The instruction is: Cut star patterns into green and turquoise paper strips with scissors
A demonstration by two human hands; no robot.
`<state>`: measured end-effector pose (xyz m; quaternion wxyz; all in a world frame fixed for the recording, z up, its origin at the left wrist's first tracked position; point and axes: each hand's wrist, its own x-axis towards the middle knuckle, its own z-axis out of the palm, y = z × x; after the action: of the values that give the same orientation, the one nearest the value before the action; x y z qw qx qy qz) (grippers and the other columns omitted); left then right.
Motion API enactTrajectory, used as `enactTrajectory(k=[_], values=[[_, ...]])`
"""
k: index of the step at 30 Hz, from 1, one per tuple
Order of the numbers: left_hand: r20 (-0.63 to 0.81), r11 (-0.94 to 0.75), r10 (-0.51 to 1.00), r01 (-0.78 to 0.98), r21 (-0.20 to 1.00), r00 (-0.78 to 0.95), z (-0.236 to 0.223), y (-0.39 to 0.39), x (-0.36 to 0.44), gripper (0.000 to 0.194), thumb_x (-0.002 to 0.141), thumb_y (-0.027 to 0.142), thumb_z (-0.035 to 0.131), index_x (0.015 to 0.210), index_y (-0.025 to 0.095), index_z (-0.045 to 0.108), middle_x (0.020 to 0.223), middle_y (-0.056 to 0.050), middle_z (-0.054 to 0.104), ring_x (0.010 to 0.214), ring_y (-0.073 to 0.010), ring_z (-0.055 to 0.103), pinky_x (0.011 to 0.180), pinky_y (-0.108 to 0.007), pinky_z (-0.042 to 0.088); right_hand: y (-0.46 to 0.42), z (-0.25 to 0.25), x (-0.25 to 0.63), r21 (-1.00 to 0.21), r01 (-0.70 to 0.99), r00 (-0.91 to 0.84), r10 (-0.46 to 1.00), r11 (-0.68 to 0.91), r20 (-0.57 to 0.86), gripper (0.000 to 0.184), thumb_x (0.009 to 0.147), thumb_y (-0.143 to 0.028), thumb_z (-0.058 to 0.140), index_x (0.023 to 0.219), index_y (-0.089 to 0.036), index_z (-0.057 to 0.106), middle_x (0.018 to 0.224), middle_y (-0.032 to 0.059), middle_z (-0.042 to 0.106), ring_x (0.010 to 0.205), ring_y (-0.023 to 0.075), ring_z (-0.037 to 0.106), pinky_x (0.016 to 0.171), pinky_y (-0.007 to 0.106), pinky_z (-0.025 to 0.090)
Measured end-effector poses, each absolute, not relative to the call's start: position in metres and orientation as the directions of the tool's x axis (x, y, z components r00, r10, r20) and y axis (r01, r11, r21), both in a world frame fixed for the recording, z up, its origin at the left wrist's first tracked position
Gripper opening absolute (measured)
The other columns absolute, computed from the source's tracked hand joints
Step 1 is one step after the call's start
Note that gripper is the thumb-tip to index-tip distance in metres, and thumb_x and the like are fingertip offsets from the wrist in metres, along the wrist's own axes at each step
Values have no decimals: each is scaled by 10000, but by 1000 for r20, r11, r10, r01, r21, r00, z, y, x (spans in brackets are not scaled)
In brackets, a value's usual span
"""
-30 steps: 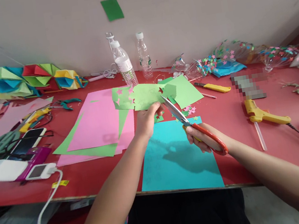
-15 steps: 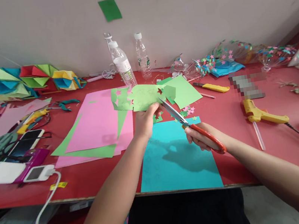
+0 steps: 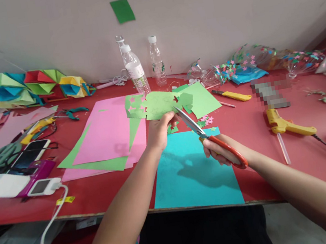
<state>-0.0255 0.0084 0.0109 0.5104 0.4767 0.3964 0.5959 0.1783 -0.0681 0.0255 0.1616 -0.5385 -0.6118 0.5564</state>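
Note:
Between thumb and fingers, my left hand pinches the lower edge of a light green sheet of paper, which has several star-shaped holes. My right hand is wrapped round the handles of the red-handled scissors. The scissor tips touch or nearly touch the green sheet, just right of my left thumb. Beneath my hands lies a turquoise sheet with their shadow on it. Small pink and green paper stars are scattered behind the scissor blades.
Pink sheets lie left. Plastic bottles stand at the back. A yellow utility knife and a yellow glue gun are right. A phone and a power strip with white chargers sit at the left.
The scissor tips have shifted slightly left and down along the green sheet. The sheet's left end has tilted a little. Both hands keep their hold.

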Motion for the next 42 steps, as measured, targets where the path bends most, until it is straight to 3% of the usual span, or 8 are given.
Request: enactTrajectory(k=[36, 42], values=[[168, -167, 986, -210, 963, -14, 7, 12, -30, 234, 747, 334, 642, 568, 183, 646, 569, -6, 638, 523, -107, 515, 512, -255, 376, -69, 26, 175, -830, 516, -294, 865, -214, -406, 603, 804, -781, 469, 648, -199, 473, 423, -74, 382, 336, 62, 372, 358, 204, 326], [178, -175, 984, -260, 950, -13, 10, 11, -28, 205, 724, 316, 656, 571, 180, 649, 552, 2, 611, 504, -102, 516, 530, -255, 418, -68, 27, 175, -831, 514, -289, 869, -214, -402, 592, 790, -776, 479, 636, -204, 466, 408, -75, 374, 326, 66, 375, 353, 207, 323]])
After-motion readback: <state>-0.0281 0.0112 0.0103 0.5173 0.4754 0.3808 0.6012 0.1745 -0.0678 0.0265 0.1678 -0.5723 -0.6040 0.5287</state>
